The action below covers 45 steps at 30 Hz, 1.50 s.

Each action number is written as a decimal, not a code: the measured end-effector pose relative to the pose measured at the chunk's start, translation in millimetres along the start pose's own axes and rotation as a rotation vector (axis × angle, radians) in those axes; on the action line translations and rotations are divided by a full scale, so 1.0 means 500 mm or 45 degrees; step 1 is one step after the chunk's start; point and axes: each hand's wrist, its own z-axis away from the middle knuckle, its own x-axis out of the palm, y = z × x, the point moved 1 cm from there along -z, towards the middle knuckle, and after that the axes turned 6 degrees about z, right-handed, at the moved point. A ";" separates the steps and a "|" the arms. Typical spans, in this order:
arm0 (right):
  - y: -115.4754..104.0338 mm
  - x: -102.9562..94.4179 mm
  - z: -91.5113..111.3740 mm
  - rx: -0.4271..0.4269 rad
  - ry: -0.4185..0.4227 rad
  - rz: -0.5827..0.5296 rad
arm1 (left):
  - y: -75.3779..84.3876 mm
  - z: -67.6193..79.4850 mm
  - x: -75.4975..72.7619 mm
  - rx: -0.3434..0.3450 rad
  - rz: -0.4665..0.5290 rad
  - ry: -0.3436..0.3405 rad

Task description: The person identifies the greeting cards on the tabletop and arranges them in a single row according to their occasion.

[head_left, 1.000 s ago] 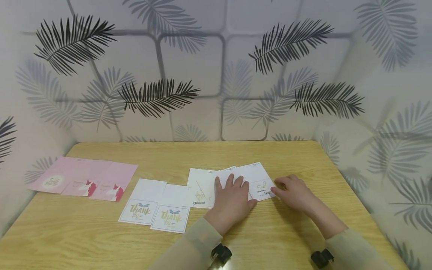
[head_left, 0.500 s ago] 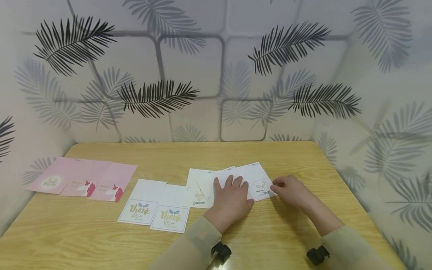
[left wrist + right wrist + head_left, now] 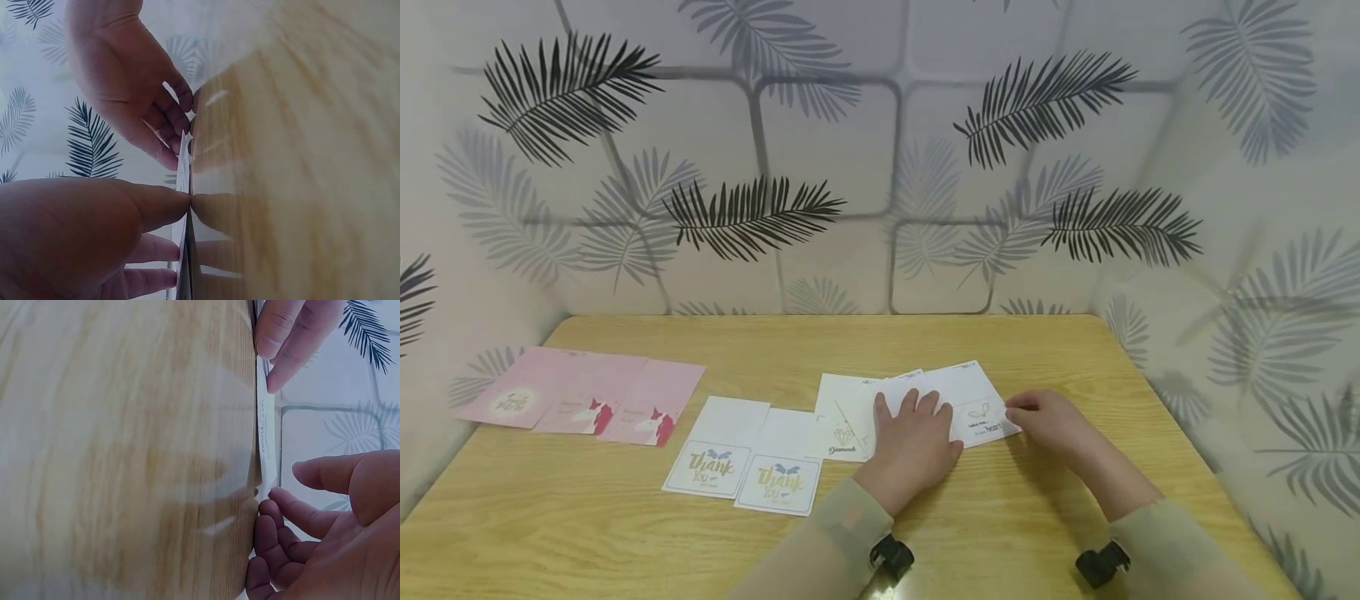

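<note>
My left hand (image 3: 912,450) lies flat with spread fingers on overlapping white cards near the table's middle. Under it is a card reading "take me... heart" (image 3: 982,415), with gold wings. A card marked "Diamonds" (image 3: 844,423) shows left of that hand. My right hand (image 3: 1054,425) is at the right edge of the "heart" card. In the right wrist view, the index fingertip (image 3: 275,494) touches the corner of the white card (image 3: 265,425). The thumb (image 3: 319,474) stands apart from it, and the other fingers curl loosely by the table.
Two "Thank you" cards (image 3: 707,469) lie left of the white cards. Farther left, several pink cards (image 3: 655,404) overlap in a row. The wooden table (image 3: 625,542) meets a leaf-patterned wall (image 3: 865,167) behind and at the sides.
My right hand has shifted slightly along the card's right edge, its fingertips drawing off the printed face, so the lower right corner shows more. The left hand stays in place.
</note>
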 end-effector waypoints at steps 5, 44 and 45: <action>0.005 0.004 -0.002 0.004 0.039 -0.054 | -0.002 -0.001 0.004 -0.004 0.005 0.004; 0.033 -0.023 0.018 0.053 0.127 -0.530 | 0.010 -0.020 -0.021 0.089 0.387 0.237; 0.033 -0.024 0.018 0.053 0.132 -0.536 | 0.012 -0.022 -0.021 0.090 0.396 0.243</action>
